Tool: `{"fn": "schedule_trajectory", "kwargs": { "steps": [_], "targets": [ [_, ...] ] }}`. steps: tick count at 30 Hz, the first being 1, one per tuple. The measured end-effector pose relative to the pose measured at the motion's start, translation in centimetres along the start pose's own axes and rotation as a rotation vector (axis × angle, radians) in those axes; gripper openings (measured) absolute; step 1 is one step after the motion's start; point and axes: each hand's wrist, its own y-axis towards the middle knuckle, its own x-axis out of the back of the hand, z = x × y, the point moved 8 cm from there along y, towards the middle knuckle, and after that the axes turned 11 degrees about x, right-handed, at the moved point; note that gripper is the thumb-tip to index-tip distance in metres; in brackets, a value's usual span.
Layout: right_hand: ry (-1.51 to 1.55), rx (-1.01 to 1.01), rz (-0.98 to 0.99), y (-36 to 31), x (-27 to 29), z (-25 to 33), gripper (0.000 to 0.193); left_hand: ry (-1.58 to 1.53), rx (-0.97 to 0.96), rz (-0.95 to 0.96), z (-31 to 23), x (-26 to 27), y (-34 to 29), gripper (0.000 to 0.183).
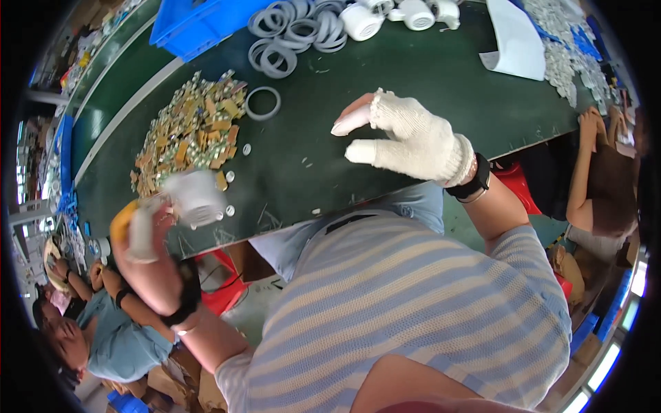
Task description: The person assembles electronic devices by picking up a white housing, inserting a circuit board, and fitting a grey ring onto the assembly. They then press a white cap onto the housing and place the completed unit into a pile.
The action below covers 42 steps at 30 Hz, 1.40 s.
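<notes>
At the left, over the near edge of the green work table [303, 138], my left hand [143, 230] grips a white cup-shaped plastic part [196, 197], blurred by motion. Yellow and white coverings show on its fingers. To the right, my right hand [413, 141] wears a white knitted glove and hovers over the table. Its thumb and fingers point left and stand apart with nothing between them. A heap of small tan and green circuit pieces [193, 127] lies just beyond the left hand. One loose grey ring [263, 103] sits beside that heap.
At the far side are a blue bin [200, 27], piled grey rings [292, 31] and several white plastic housings [413, 14]. A paper sheet [516, 41] and a heap of clear parts [571, 55] lie far right. Co-workers sit at left [124, 337] and right [599, 179].
</notes>
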Motion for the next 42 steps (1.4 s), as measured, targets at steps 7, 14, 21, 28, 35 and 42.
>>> {"fn": "schedule_trajectory", "kwargs": {
  "steps": [7, 14, 21, 28, 35, 42],
  "targets": [
    [-0.012, -0.265, -0.036, 0.8, 5.0, -6.4, 0.034, 0.316, 0.118, -0.28, 6.4, 18.3, 9.1, 0.044],
    [-1.133, -0.632, -0.159, 1.0, 19.9, -14.1, 0.035, 1.028, -0.235, -0.237, 2.1, -0.1, 3.9, 0.062],
    [-1.225, -0.181, -0.129, 2.0, 11.8, -4.0, 0.027, 0.909, -0.473, -0.177, 0.3, -9.8, -5.6, 0.044],
    [-0.92, -0.017, -0.003, -4.7, 0.6, -5.9, 0.042, 0.875, -0.547, 0.153, 5.9, -17.1, -7.0, 0.032],
    [-0.854, -0.123, 0.124, -3.6, 1.4, -6.5, 0.04, 0.762, -0.397, 0.139, 6.8, -16.7, -6.2, 0.026],
    [-0.834, -0.118, -0.219, 1.8, 8.2, -6.8, 0.036, 0.764, -0.456, 0.128, 6.1, -16.9, -6.4, 0.022]
  ]
}}
